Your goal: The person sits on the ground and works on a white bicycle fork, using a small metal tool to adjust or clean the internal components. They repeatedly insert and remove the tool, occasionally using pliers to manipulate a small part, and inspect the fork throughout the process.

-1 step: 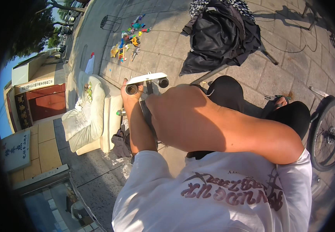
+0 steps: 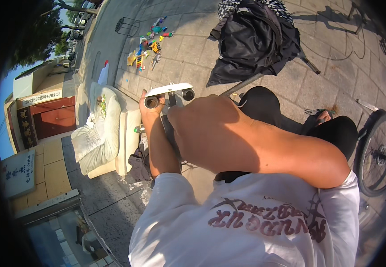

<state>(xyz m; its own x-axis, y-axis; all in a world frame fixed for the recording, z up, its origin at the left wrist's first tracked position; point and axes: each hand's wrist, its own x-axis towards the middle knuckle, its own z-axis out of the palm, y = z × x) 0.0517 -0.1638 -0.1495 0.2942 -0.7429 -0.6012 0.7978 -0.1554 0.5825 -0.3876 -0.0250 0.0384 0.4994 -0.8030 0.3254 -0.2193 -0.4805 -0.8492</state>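
Note:
My left hand (image 2: 154, 104) grips a white, curved-edged part (image 2: 171, 87) with two dark hollow cylinders (image 2: 152, 102) under it; its fingers are partly hidden. A dark bar (image 2: 170, 127) runs down from the white part along my left forearm. My right hand (image 2: 202, 122), large in the middle of the view, is closed at that bar, its fingertips hidden behind its back. A small green and silver fitting (image 2: 138, 129) sticks out left of my left forearm.
A pale worn sofa (image 2: 128, 133) stands at left, near a shopfront (image 2: 52, 175). Scattered toys (image 2: 155, 46) lie ahead on the pavement. A draped black bag (image 2: 255, 44), a bicycle wheel (image 2: 377, 153) at right and cables on the ground are in view.
My right hand has shifted very slightly upward along the dark bar. The rest looks the same.

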